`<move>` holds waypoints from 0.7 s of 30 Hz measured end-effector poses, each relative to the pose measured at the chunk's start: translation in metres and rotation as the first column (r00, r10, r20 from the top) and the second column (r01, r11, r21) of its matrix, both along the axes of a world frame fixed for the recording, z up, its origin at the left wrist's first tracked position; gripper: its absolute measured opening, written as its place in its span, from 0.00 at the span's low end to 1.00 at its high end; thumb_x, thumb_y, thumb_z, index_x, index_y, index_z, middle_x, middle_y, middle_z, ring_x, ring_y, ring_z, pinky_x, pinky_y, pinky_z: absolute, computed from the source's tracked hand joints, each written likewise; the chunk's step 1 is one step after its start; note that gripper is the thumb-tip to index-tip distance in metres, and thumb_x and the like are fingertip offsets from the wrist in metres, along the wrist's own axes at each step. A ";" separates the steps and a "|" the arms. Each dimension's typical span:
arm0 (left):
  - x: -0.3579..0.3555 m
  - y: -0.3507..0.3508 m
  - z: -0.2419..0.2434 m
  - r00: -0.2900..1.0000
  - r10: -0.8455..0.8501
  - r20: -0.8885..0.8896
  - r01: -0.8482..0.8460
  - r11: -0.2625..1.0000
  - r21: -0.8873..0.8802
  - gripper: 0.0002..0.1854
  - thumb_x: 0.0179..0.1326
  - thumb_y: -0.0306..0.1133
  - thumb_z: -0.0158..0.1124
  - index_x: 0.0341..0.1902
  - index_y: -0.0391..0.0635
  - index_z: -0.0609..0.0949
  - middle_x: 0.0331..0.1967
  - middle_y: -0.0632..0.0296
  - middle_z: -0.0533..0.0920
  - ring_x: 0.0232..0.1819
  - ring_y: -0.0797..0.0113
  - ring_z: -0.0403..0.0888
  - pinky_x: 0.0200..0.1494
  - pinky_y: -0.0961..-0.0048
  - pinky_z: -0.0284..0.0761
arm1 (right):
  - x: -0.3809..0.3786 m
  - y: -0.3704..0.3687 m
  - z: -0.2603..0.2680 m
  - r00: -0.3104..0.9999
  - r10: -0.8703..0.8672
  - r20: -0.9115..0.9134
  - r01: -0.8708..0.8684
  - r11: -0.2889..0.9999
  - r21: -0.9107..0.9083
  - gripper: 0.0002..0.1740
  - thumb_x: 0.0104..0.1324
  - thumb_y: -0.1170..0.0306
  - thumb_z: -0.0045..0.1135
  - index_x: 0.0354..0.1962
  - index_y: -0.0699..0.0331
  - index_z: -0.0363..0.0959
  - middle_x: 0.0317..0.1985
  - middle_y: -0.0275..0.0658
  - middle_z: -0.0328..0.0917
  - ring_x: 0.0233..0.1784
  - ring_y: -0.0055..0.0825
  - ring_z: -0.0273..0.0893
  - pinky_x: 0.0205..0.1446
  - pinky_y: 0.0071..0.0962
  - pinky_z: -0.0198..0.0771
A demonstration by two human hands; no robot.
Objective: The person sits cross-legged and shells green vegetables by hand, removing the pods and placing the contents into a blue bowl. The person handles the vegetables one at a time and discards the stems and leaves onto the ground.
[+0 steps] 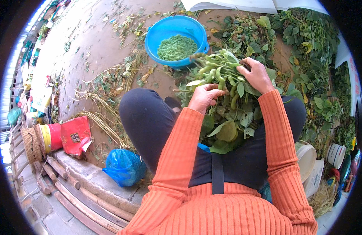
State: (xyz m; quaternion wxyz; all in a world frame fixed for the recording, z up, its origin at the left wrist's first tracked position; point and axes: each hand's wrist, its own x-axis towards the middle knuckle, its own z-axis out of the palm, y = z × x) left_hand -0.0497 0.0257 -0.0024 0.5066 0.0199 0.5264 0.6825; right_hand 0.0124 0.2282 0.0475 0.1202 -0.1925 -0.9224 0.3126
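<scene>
A leafy bunch of soybean plants point(228, 79) with green pods lies across my lap, its leaves hanging between my knees. My right hand point(255, 74) grips the stems on the bunch's right side. With thumb and forefinger, my left hand point(207, 96) pinches a green pod point(221, 78) near the bunch's middle; whether it is still attached is hidden by the fingers. Beyond the bunch stands a blue plastic basin point(151, 41), and picked green pods point(177, 47) cover its bottom. The ends of some pods reach towards the basin's near right rim.
Heaped soybean plants point(311, 67) lie to the right. Stripped stalks point(103, 117) are scattered on the left. A tied blue plastic bag point(125, 167) sits by my left thigh, near wooden poles point(90, 202) and a red bag point(76, 135). White buckets point(306, 158) stand at the right.
</scene>
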 end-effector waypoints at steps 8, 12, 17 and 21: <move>0.023 -0.019 0.003 0.991 0.129 0.019 -0.129 0.992 -0.018 0.19 0.55 0.30 0.66 0.50 0.39 0.75 0.36 0.67 0.81 0.31 0.83 0.74 0.23 0.87 0.62 | 0.022 -0.054 0.035 0.982 0.187 0.011 -0.185 0.977 -0.109 0.12 0.62 0.68 0.48 0.29 0.70 0.73 0.27 0.53 0.74 0.29 0.43 0.75 0.33 0.35 0.67; 0.030 -0.017 0.007 0.988 0.131 -0.081 -0.133 0.991 -0.015 0.19 0.56 0.30 0.65 0.51 0.38 0.76 0.35 0.67 0.81 0.26 0.85 0.71 0.20 0.88 0.59 | 0.039 -0.079 0.024 0.981 0.193 0.018 -0.186 0.965 -0.187 0.10 0.60 0.69 0.49 0.27 0.69 0.73 0.26 0.51 0.75 0.33 0.49 0.74 0.36 0.39 0.68; 0.033 -0.019 0.010 0.972 0.142 -0.185 -0.146 0.989 -0.009 0.20 0.55 0.30 0.66 0.51 0.39 0.77 0.32 0.68 0.81 0.21 0.86 0.68 0.19 0.88 0.59 | 0.040 -0.075 -0.004 0.981 0.180 0.070 -0.176 0.983 -0.057 0.12 0.59 0.69 0.47 0.33 0.68 0.76 0.30 0.53 0.76 0.36 0.49 0.75 0.40 0.41 0.69; 0.035 -0.020 0.009 0.956 0.149 -0.251 -0.157 0.988 -0.012 0.22 0.54 0.30 0.67 0.53 0.39 0.77 0.31 0.70 0.80 0.20 0.86 0.65 0.19 0.87 0.58 | 0.039 -0.081 -0.001 0.952 0.245 0.183 -0.185 0.938 -0.295 0.12 0.59 0.71 0.46 0.34 0.69 0.75 0.27 0.51 0.77 0.32 0.44 0.77 0.37 0.38 0.71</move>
